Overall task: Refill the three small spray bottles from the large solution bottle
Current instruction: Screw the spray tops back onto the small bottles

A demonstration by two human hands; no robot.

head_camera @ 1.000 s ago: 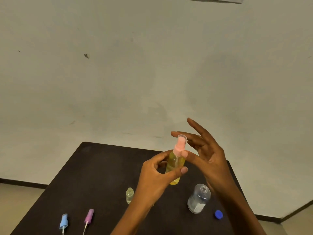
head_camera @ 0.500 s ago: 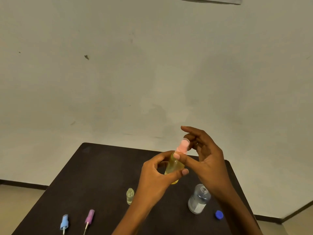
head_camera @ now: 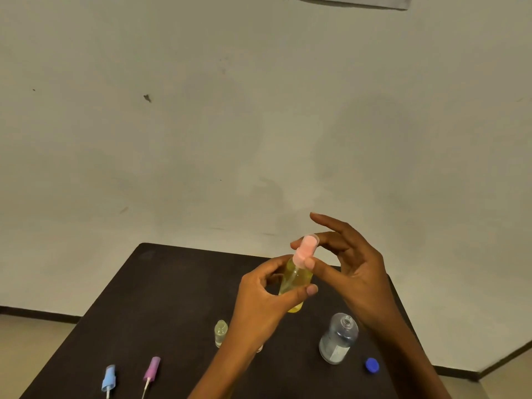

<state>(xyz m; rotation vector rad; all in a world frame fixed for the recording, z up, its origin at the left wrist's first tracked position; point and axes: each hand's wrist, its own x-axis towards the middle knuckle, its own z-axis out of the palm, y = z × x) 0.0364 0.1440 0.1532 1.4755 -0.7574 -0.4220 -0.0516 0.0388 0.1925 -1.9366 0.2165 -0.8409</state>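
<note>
The lower part of the yellow spray bottle (head_camera: 296, 280) is partly hidden behind the left hand (head_camera: 266, 306), which holds it above the dark table (head_camera: 161, 298). The left thumb and fingers are closed around the body of the bottle, and only its yellow bottom shows under the thumb. The bottle leans a little to the right at its top. On its neck sits the pink spray cap (head_camera: 306, 250). The right hand (head_camera: 357, 272) pinches this cap between the thumb and one finger; the other fingers of this hand are spread open and point to the far side. The exact finger behind the cap is hard to make out.

Near the left wrist stands a small clear bottle (head_camera: 220, 333) with no cap; whether it has liquid inside I cannot tell. A small pale thing just shows at the right side of the left forearm, but it is too much covered to name.

To the right, below the right wrist, stands the large solution bottle (head_camera: 338, 338), clear, open at the neck, with a label that cannot be read. Just beside it on the near right lies its blue cap (head_camera: 372, 365). At the near left of the table lie a blue spray head (head_camera: 109, 377) and a purple spray head (head_camera: 151, 368), their thin tubes cut off by the lower edge. Both forearms are also cut off there. Behind the table is a plain wall (head_camera: 259, 110).
</note>
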